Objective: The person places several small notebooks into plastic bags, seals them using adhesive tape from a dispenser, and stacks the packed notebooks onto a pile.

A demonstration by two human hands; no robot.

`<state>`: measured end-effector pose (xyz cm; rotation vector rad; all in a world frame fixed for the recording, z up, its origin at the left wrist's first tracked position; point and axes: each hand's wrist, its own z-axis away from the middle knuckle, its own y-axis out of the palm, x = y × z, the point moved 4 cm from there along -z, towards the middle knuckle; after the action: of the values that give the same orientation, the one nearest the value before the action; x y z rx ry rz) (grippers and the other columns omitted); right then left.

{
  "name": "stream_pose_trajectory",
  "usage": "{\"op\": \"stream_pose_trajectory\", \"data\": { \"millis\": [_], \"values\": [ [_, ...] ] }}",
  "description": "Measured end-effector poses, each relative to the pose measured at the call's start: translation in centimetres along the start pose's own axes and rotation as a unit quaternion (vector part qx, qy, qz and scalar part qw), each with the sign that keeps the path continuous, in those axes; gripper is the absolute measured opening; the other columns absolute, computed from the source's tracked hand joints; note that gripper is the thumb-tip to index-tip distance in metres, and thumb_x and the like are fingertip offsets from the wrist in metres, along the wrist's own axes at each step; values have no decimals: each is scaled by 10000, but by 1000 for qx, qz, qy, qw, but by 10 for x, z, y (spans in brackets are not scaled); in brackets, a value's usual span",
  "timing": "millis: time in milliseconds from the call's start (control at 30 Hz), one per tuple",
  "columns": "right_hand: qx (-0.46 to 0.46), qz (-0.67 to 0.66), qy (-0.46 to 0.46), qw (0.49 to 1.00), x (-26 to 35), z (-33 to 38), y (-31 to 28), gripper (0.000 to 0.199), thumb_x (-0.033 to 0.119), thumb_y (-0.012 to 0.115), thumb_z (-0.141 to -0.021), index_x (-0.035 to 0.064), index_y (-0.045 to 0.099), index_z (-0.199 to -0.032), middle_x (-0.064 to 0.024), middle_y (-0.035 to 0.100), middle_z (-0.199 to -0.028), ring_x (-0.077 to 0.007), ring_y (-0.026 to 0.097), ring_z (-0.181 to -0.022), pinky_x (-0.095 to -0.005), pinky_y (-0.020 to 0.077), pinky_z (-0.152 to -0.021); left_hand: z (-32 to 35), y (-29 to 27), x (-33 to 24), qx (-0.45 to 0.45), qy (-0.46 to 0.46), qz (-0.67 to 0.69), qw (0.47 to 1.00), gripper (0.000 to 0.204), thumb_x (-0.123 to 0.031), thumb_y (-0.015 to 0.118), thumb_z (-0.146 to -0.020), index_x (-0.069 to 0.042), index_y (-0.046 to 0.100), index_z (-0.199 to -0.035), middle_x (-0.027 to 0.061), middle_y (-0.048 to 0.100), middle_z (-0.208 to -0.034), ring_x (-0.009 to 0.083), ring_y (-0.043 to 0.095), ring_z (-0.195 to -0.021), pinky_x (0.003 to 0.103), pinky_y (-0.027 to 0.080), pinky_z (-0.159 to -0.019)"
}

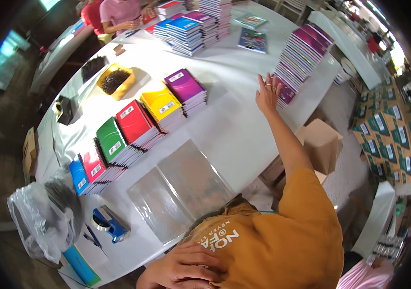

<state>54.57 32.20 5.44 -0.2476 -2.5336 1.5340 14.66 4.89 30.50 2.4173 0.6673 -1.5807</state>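
The purple-covered pile of notebooks (298, 60) stands at the table's right edge, and the right hand (267, 95) is out over its near end, fingers fanned apart with nothing pinched; I can't tell whether they touch. I'd call this the reaching step, and the next move likely calls for closing those fingers around a notebook. The left hand (193, 265) lies by the shirt, fingers loosely bent; what its palm holds, if anything, I can't see. Nearer the body lies clear plastic (193, 166); beyond it, a row of coloured notebooks (134, 119) and a tape dispenser (112, 225).
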Motion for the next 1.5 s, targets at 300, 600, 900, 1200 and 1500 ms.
{"op": "stream_pose_trajectory", "data": {
  "millis": [300, 600, 900, 1200, 1500],
  "values": [
    [165, -408, -1, 898, 168, -57, -24, 339, 368, 649, -807, 116, 676, -1033, -80, 692, -962, -240, 638, -962, -394, 451, -855, 40, -9, 28, -123, 82, 315, 938, 373, -338, 617, -869, 2, 609, -1021, 219, 644, -1041, 333, 579, -1059, 421, 400, -912],
    [281, -381, 61, 879, 211, -84, 29, 439, 404, 779, -669, 85, 703, -961, -112, 702, -912, -241, 676, -835, -374, 510, -755, 162, -19, 158, -404, -474, -421, 659, 520, -379, 594, -868, -112, 484, -1300, 198, 478, -1329, 361, 429, -1248, 445, 313, -1037],
    [210, -780, 73, 584, 200, -48, -85, 279, 177, 644, -876, -14, 599, -1074, -73, 648, -971, -120, 612, -822, -266, 493, -738, 209, 8, 200, -334, -541, -515, 575, 692, -494, 517, -879, -150, 309, -1442, 180, 176, -1519, 364, 114, -1409, 519, 74, -1117],
    [494, -632, 64, 594, 273, 219, -134, 329, 187, 692, -841, 0, 558, -1075, -48, 598, -921, -120, 555, -809, -269, 471, -737, 174, -8, 145, -609, -255, -321, 679, 516, -283, 555, -898, -63, 423, -1345, 174, 429, -1349, 353, 447, -1185, 453, 335, -1002],
    [309, -421, -262, 812, 256, 274, -107, 475, 171, 641, -835, 36, 488, -1263, -143, 510, -1114, -314, 532, -973, -390, 450, -846, 201, 6, 202, -424, -445, -484, 623, 480, -243, 559, -881, -116, 459, -1332, 96, 360, -1432, 350, 337, -1266, 464, 245, -1050]
  ]
}}
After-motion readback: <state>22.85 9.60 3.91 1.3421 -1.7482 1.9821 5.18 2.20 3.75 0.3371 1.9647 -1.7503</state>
